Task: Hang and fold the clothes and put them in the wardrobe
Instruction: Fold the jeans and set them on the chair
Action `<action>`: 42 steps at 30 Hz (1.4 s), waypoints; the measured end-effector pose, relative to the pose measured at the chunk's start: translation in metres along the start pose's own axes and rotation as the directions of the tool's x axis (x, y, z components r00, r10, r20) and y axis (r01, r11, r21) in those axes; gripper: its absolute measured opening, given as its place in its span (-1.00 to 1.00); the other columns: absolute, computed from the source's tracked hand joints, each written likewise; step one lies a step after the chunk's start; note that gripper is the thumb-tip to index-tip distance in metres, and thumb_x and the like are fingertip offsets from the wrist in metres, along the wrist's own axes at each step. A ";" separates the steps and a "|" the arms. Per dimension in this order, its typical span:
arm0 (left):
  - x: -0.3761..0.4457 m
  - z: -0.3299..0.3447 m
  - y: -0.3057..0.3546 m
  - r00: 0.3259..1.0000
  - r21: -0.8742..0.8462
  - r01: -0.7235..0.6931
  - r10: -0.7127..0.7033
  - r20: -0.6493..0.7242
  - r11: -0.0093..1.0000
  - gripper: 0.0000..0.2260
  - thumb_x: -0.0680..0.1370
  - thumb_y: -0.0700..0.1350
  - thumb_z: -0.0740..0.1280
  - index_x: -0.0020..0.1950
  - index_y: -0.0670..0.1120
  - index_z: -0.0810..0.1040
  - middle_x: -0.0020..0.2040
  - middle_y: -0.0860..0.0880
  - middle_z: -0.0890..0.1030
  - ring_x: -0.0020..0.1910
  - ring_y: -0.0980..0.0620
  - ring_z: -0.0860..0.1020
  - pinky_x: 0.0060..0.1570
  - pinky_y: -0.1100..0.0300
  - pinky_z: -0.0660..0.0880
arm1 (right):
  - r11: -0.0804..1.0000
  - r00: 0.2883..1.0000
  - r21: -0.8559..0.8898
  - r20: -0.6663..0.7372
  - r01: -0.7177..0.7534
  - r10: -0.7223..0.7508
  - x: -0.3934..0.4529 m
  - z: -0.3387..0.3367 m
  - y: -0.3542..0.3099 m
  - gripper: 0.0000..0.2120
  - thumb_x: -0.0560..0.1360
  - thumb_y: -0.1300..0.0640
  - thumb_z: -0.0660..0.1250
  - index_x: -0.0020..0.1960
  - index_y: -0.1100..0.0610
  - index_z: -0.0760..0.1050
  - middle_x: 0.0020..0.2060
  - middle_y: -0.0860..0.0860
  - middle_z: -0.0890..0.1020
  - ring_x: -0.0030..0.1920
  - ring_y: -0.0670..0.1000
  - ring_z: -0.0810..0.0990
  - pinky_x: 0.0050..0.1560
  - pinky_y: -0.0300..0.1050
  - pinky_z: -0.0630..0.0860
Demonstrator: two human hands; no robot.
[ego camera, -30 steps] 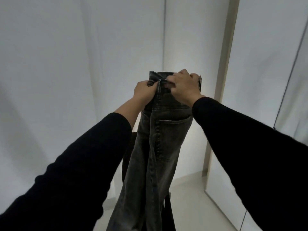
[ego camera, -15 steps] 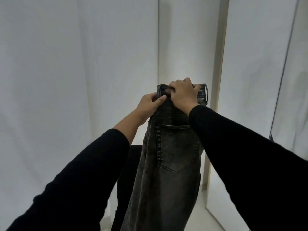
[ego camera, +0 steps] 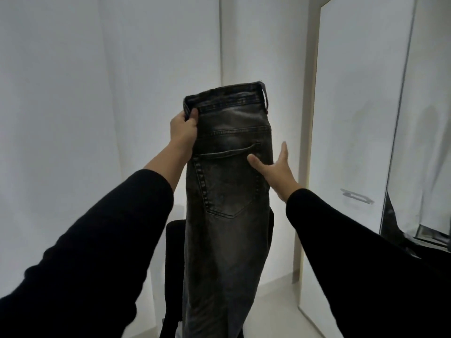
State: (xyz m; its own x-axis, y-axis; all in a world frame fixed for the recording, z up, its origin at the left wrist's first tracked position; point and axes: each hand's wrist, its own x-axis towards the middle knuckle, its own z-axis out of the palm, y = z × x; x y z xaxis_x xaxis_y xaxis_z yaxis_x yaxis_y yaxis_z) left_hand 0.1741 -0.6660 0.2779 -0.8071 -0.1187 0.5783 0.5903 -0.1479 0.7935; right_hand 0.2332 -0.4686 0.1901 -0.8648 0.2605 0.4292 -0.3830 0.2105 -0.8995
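Two hands: both raised in front of the person, apart, arms in black sleeves.
Walls: white, plain, meeting in a corner behind the jeans.
Wardrobe door [ego camera: 353,118]: white panel standing to the right, a metal handle [ego camera: 357,196] low on it.
Jeans [ego camera: 227,191]: dark grey washed denim, folded lengthwise, held up in the air before the corner, waistband on top, legs hanging down out of view; a back pocket [ego camera: 227,184] faces the camera.
Dark object [ego camera: 174,264]: black, behind the lower part of the jeans; what it is cannot be told.
Floor [ego camera: 275,311]: pale, seen at the bottom right of the jeans.
Left hand [ego camera: 183,132]: grips the jeans at the left end of the waistband, thumb in front of the cloth.
Right hand [ego camera: 275,169]: fingers straight, at the right edge of the jeans beside the pocket, thumb lying on the denim, fingers behind the edge.
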 end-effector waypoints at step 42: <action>-0.083 -0.019 -0.087 0.912 0.117 0.403 -0.387 -0.138 0.908 -0.52 0.61 0.08 0.17 0.34 -0.28 0.41 0.20 -0.11 0.49 0.17 -0.08 0.45 0.19 0.16 0.35 | 0.871 0.919 -0.357 0.078 -0.337 0.387 -0.009 -0.004 0.002 -0.14 0.48 -0.29 0.25 0.55 0.17 0.01 0.48 0.15 0.25 0.43 0.21 0.30 0.31 0.14 0.30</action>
State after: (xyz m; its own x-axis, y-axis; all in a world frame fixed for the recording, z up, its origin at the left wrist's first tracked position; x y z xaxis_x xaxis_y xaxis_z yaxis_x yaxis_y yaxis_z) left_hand 0.1899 -0.6617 0.1567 -0.9631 -0.1869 0.1938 0.2094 -0.0671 0.9755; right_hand 0.2413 -0.4670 0.1849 -0.9680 0.2477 0.0398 0.0735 0.4318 -0.8990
